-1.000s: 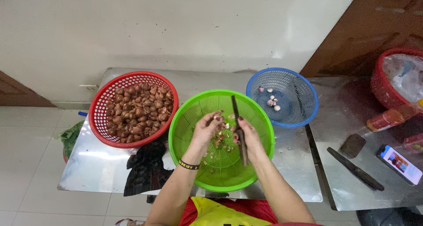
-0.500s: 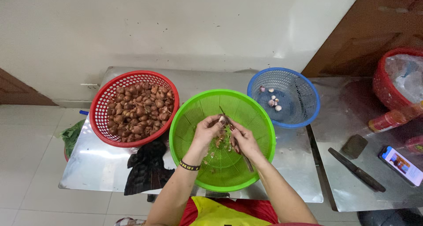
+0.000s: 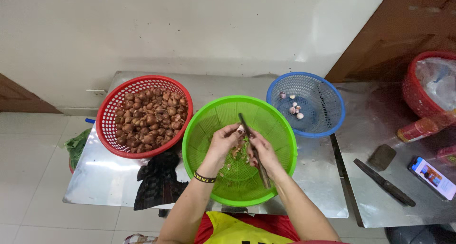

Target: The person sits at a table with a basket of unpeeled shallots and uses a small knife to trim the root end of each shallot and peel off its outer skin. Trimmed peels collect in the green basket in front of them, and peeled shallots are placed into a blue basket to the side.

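Note:
Both my hands work over a green basket [image 3: 280, 130] on a steel table. My right hand [image 3: 265, 154] grips a small knife [image 3: 252, 146], its blade pointing up and away. My left hand [image 3: 223, 142] pinches a small shallot [image 3: 241, 130] against the blade. Brown peel scraps [image 3: 236, 153] lie in the green basket under my hands. To the left, a red basket [image 3: 111, 104] is full of unpeeled brown shallots [image 3: 149, 119]. To the right, a blue basket [image 3: 327, 111] holds several peeled shallots [image 3: 294, 109].
A dark cloth [image 3: 159, 180] hangs over the table's front edge. On a second steel table to the right lie a long dark knife [image 3: 384, 183], a sharpening stone [image 3: 381, 156], a phone [image 3: 432, 177], a red bottle [image 3: 418, 128] and a red tub [image 3: 430, 85].
My hands have drawn closer together over the green basket. The knife has swung from lying along my right hand to standing against the shallot in my left fingers.

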`<act>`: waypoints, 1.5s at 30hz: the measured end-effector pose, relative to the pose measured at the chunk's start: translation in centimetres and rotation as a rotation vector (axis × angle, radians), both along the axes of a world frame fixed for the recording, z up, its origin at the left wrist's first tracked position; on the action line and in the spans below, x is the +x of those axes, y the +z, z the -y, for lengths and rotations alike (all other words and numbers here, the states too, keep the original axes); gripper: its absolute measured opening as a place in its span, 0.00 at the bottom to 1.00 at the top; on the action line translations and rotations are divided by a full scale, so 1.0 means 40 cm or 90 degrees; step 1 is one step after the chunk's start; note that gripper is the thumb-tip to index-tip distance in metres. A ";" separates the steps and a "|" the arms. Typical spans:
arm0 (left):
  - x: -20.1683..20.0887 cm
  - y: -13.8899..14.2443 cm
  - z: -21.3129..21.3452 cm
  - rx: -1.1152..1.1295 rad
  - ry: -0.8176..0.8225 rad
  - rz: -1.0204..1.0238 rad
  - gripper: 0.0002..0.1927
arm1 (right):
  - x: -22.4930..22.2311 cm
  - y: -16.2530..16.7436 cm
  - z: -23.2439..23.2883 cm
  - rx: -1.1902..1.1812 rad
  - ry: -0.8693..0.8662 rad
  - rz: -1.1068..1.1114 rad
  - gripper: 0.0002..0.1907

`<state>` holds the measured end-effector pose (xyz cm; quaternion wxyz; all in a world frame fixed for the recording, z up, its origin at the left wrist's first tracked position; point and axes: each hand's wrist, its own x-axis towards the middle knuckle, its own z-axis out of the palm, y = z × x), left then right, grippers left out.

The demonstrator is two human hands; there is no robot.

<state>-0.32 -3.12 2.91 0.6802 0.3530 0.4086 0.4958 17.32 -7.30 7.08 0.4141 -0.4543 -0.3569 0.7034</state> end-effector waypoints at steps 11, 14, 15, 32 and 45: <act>0.003 -0.016 -0.011 -0.051 -0.029 0.121 0.17 | -0.005 0.043 0.017 0.037 0.025 0.011 0.27; 0.001 -0.037 -0.026 -0.111 -0.034 0.228 0.16 | -0.005 0.050 0.015 0.007 0.003 -0.032 0.27; 0.002 -0.045 -0.026 -0.132 -0.035 0.259 0.16 | -0.004 0.048 0.014 -0.008 -0.009 -0.030 0.26; 0.005 -0.003 -0.011 0.041 -0.024 -0.110 0.17 | 0.023 0.023 0.015 -0.014 0.054 -0.021 0.28; -0.030 -0.040 -0.032 -0.011 -0.097 -0.004 0.17 | 0.021 0.004 0.015 -0.014 0.047 0.042 0.27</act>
